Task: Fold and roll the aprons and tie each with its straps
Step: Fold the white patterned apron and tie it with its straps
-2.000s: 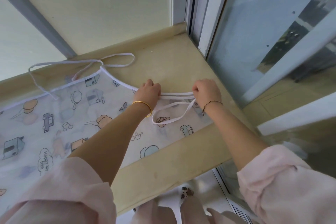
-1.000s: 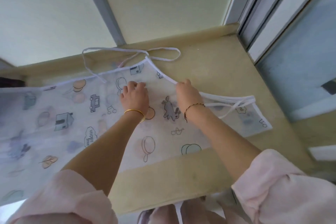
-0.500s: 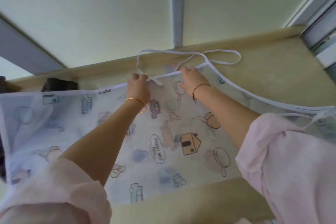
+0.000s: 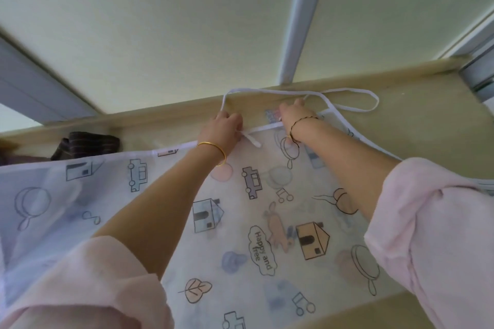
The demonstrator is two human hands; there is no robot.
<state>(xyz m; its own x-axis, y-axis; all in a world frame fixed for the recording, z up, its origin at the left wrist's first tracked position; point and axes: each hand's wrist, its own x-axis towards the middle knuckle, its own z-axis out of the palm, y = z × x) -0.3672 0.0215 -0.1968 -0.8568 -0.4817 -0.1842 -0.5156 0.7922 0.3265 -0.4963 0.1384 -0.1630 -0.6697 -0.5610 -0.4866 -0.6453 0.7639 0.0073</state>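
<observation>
Two hands work at apron's far hem, 12 o'clock. Printed apron (image 4: 240,222) lies spread flat on counter (image 4: 427,125), covering centre through 6 and 9 o'clock. Left hand (image 4: 222,128): fingers curled, gripping white strap (image 4: 267,90) at hem; short tail pokes out beside it. Right hand (image 4: 294,115): fingers stretched nearly straight over hem, tips touching strap. Strap loop trails toward 1 o'clock. Dark striped cloth (image 4: 88,143) at 10 o'clock, just beyond apron.
</observation>
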